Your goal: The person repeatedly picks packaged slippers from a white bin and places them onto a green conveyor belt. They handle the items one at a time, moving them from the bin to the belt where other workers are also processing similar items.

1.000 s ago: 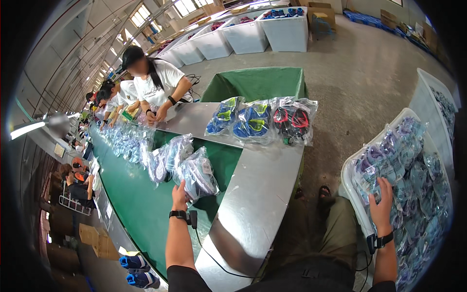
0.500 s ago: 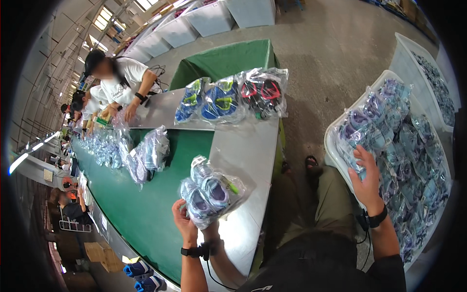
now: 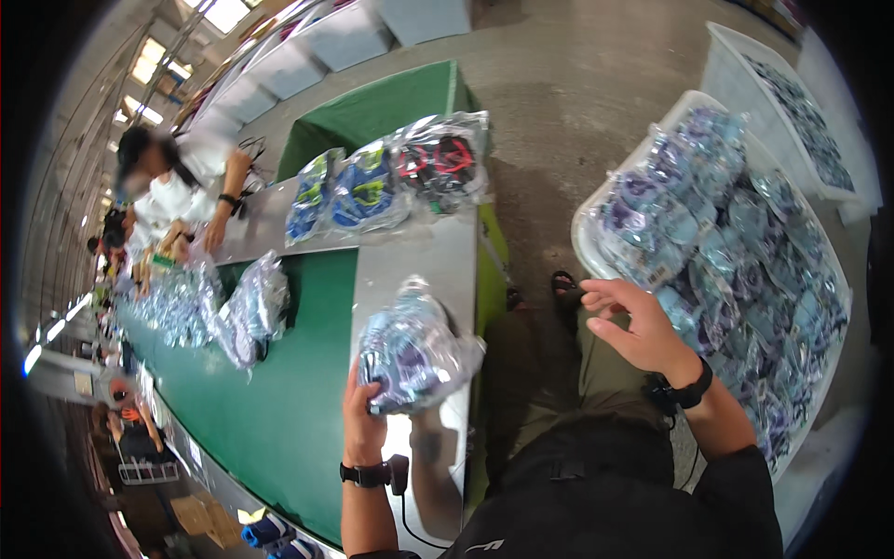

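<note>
My left hand (image 3: 363, 417) grips a clear plastic bag holding a pair of light blue and purple shoes (image 3: 408, 359). I hold it over the metal strip (image 3: 396, 253) beside the green conveyor belt (image 3: 270, 401), fingers at the bag's lower left side. My right hand (image 3: 638, 328) hangs empty in the air, its fingers stretched and apart, left of a big white tub (image 3: 589, 233). Many bagged shoes (image 3: 736, 270) of the same light blue and purple fill that tub. Glare on the plastic hides part of the held shoes.
Bagged blue-green shoes (image 3: 365, 191) and a bagged black and red pair (image 3: 438, 163) lie on the metal counter, before a green bin (image 3: 372, 107). More bagged shoes (image 3: 256, 300) rest on the belt, near a co-worker (image 3: 182, 191). Another filled tub (image 3: 792, 116) stands far right.
My right hand has moved left, away from the tub's bagged shoes. The bagged pair in my left hand has turned and shifted right, over the metal strip. The view has swung right.
</note>
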